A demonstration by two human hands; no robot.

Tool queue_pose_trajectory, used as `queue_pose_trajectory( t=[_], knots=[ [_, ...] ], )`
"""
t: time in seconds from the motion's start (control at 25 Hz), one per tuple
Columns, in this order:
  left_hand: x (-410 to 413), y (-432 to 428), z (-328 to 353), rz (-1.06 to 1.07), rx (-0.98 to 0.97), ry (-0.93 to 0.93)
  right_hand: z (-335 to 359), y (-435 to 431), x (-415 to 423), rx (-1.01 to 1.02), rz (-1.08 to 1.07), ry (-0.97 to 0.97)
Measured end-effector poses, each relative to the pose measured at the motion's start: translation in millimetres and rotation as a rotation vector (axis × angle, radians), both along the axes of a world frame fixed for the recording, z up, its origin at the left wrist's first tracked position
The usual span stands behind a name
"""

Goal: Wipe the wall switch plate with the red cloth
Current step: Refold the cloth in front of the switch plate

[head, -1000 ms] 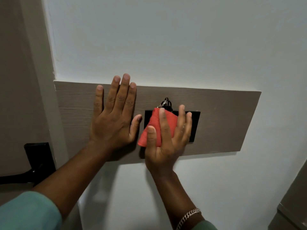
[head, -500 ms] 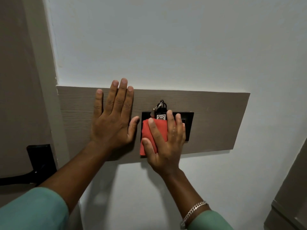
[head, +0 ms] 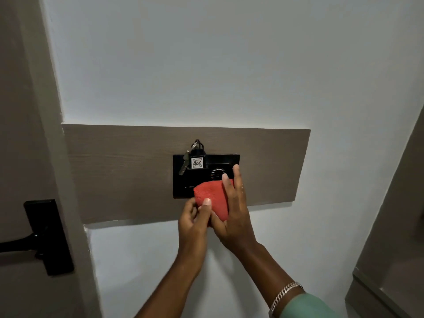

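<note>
The black switch plate (head: 220,162) is set in a brown wood-grain panel (head: 128,171) on the white wall. A key with a tag marked 406 (head: 197,162) hangs at its upper left. The folded red cloth (head: 212,196) covers the plate's lower edge and reaches down below it. My right hand (head: 234,216) cups the cloth from the right, fingers stretched up over the plate. My left hand (head: 195,219) pinches the cloth's lower left, thumb on top.
A black door handle and its plate (head: 48,235) sit on the door at the far left, beyond the door frame (head: 57,157). A grey cabinet edge (head: 390,260) stands at the lower right. A silver bracelet (head: 285,294) is on my right wrist.
My left hand left the wood panel and came over to grip the cloth. My right hand and the cloth slid down, uncovering the key tag and most of the plate.
</note>
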State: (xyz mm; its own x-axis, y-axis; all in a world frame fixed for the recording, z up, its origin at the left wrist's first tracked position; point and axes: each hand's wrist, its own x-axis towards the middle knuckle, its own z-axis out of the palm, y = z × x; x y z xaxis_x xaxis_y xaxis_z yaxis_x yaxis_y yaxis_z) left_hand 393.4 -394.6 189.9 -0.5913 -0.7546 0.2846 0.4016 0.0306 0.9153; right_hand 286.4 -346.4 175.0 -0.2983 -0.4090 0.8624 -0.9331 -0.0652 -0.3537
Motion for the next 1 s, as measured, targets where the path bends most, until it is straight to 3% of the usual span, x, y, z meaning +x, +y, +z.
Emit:
queue_pose_trajectory(
  t=[0.2, 0.4, 0.52, 0.64, 0.88, 1.0],
  knots=[
    [-40.0, 24.0, -7.7, -0.366, 0.275, -0.085, -18.1, 68.6, -23.4, 0.143, 0.066, -0.254],
    [-117.8, 100.0, -53.3, -0.466, 0.393, -0.149, -59.4, 171.8, -79.3, 0.013, 0.11, -1.027],
    [-174.9, 151.5, -87.9, -0.415, 0.335, -0.279, -91.3, 236.8, -136.5, -0.02, 0.073, -1.321],
    [-244.6, 216.1, -135.7, -0.396, 0.279, -0.456, -136.6, 313.5, -207.4, -0.021, -0.085, -1.394],
    [-364.2, 338.7, -227.1, -0.468, 0.353, -0.585, -210.0, 440.6, -330.8, 0.085, -0.489, -1.347],
    [-400.2, 385.0, -271.5, -0.48, 0.218, -0.66, -240.9, 478.0, -370.8, 0.16, -0.61, -1.266]
  ],
)
